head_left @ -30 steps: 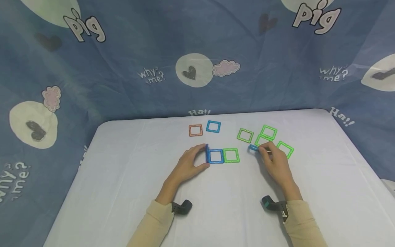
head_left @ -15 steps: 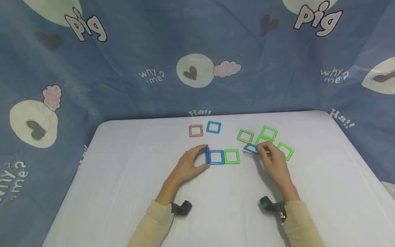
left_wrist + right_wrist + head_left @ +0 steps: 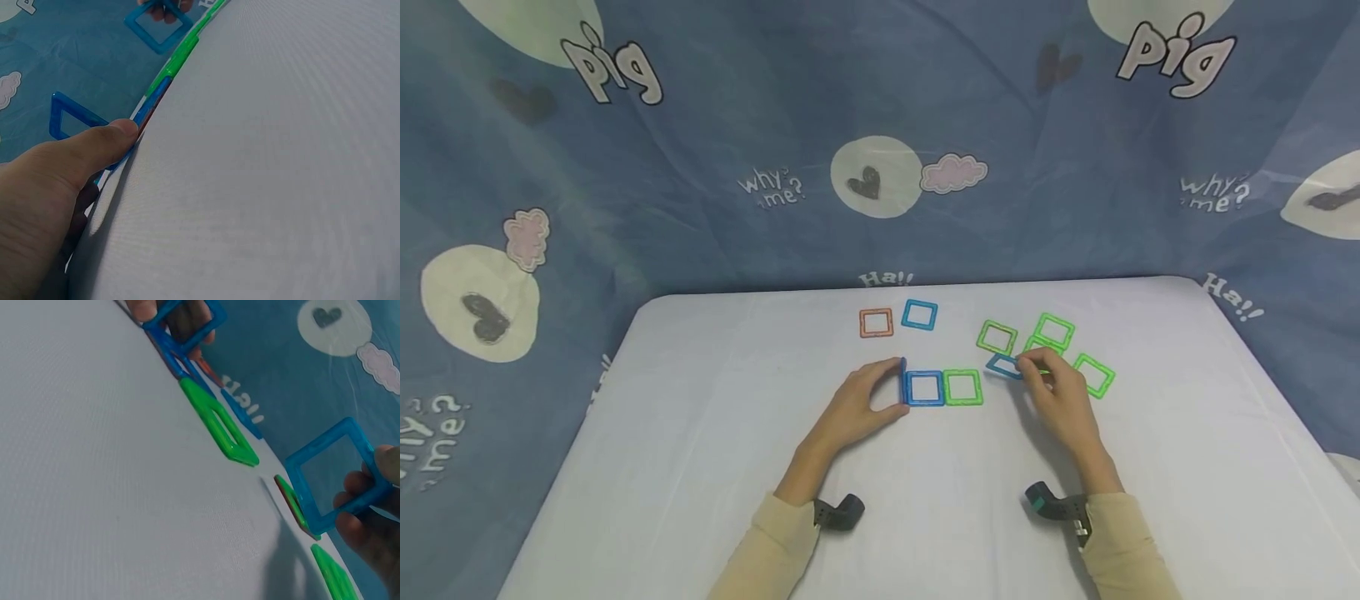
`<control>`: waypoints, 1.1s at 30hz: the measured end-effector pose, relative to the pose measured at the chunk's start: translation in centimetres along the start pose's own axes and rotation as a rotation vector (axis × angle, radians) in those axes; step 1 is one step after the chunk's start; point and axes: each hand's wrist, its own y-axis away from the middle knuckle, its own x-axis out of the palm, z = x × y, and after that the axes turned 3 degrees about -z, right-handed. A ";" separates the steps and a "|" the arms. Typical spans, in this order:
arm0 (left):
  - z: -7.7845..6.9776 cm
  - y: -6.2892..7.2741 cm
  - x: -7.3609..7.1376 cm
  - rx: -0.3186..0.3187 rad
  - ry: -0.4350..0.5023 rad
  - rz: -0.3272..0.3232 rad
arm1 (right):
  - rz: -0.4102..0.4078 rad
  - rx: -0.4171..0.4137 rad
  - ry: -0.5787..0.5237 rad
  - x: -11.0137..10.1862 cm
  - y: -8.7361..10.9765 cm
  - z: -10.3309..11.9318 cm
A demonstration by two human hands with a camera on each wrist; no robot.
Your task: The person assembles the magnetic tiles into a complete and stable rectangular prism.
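Observation:
My left hand [image 3: 853,408] holds a dark blue square magnetic tile [image 3: 55,119] upright, with the thumb at its near edge and fingers at its far edge. Against its foot lies a flat blue tile [image 3: 925,403], joined on its right to a flat green tile [image 3: 963,402]. To the right, my right hand [image 3: 1060,404] pinches a lighter blue square tile [image 3: 322,440] by one corner between thumb and fingers. That tile is tilted and raised over the table, its shadow below, a short way right of the green tile.
At the back of the white table [image 3: 700,467] lie an orange tile [image 3: 876,335] and another blue tile [image 3: 922,303]. Several green tiles [image 3: 1093,362] lie behind and beside my right hand, one partly hidden by it. A printed blue cloth [image 3: 715,242] hangs behind the table.
My right hand has moved slightly left with the blue tile and turned it from nearly edge-on to a flatter tilt. My left hand keeps the upright tile in place.

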 end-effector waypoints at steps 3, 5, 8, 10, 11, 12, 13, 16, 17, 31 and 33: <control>0.1 -0.1 0.0 0.029 0.003 -0.015 | 0.001 -0.002 0.007 0.1 -0.1 0.2; 0.2 -0.1 0.0 0.034 0.012 -0.024 | 0.004 -0.005 0.000 0.2 -0.2 0.3; 0.3 -0.2 -0.1 0.035 0.029 -0.032 | 0.003 -0.015 -0.015 0.4 -0.5 0.5; 0.3 -0.1 -0.1 0.034 0.040 -0.035 | -0.003 -0.023 -0.024 0.5 -0.7 0.6; 0.3 -0.1 -0.1 0.036 0.044 -0.036 | -0.007 -0.031 -0.030 0.6 -0.8 0.7; 0.3 -0.1 -0.1 0.041 0.047 -0.037 | -0.012 -0.039 -0.035 0.8 -0.9 0.7; 0.3 -0.1 -0.1 0.045 0.050 -0.038 | -0.014 -0.045 -0.039 0.9 -1.1 0.8; 0.3 -0.1 -0.1 0.043 0.049 -0.035 | -0.012 -0.057 -0.051 1.3 -1.4 1.1; 0.3 -0.2 -0.1 0.039 0.049 -0.033 | -0.008 -0.059 -0.056 1.4 -1.5 1.2; 0.2 0.0 0.0 0.031 0.002 -0.031 | 0.029 -0.070 -0.107 3.0 -2.0 2.2; 0.2 0.0 0.0 0.036 0.002 -0.035 | 0.040 -0.073 -0.118 3.2 -2.0 2.3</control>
